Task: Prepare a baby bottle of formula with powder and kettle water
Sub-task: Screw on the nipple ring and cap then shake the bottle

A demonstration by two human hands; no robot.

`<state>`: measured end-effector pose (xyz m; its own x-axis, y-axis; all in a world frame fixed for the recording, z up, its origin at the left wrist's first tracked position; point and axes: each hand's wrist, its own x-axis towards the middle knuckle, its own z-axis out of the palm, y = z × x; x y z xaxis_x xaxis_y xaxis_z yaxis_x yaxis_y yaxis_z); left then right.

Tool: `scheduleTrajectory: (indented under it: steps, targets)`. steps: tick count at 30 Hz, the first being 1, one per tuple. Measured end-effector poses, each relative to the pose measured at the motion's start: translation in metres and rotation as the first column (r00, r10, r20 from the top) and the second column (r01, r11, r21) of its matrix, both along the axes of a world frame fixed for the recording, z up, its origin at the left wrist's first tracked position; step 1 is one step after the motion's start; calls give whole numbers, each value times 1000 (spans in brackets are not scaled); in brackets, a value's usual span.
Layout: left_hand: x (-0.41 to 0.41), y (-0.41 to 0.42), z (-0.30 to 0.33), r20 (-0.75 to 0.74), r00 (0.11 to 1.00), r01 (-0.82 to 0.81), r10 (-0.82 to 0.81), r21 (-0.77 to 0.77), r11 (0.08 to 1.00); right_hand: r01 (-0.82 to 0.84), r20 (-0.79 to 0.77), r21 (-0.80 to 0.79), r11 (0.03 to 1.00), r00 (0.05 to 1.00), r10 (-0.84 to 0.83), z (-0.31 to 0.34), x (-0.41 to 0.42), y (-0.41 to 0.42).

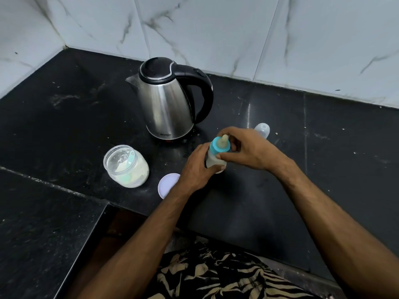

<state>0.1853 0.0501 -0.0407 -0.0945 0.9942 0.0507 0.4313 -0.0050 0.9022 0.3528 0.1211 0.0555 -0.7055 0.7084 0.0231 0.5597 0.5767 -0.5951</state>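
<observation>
Left hand: my left hand is wrapped around the lower body of the small clear baby bottle, fingers curled about it, holding it upright on the black stone desk.
Right hand: my right hand has its thumb and fingers closed on the turquoise screw collar at the bottle's top; the thumb lies along the collar's lower edge.
Bottle: it stands between my two hands, with milky, pale liquid showing in the part not hidden by my fingers. A pale translucent teat rises from the collar, tilted a little away from me.
Kettle: the stainless steel electric kettle with black lid and handle stands beyond my hands, near them, spout pointing to my left, handle to my right.
Powder jar: the clear plastic jar of white powder stands open to the left of my left hand, with a pale green scoop leaning inside it.
Jar lid: the round white lid lies flat just beside my left wrist, partly hidden under it.
Bottle cap: the clear domed cap rests on the desk just beyond my right hand.
</observation>
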Motion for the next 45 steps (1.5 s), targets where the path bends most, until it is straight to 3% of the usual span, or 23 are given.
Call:
scheduleTrajectory:
  steps: [3,12,22,24,28,30,45]
  targets:
    - [2,2,1,-14,1000,-3,3,-10,1000,42,-70,27,999,997,-40,15,4,4]
    - [1,0,4,12,1000,7,-7,-22,1000,-20,83,62,998,996,15,1,-4,4]
    - [1,1,4,-20,1000,5,-5,-15,1000,86,131,124,989,986,-102,-7,-6,2]
    - [1,1,4,-26,1000,7,-7,-20,1000,114,84,141,983,988,-126,-10,-7,-1]
    - [1,1,2,-19,1000,-4,3,-22,1000,240,-171,67,968,959,-226,-14,-4,-6]
    - [2,1,2,-13,1000,-6,6,-19,1000,253,-199,57,966,951,-237,-16,-1,-7]
    - [3,0,6,-4,1000,2,-3,-39,999,193,-37,141,971,981,-190,-31,1,-9]
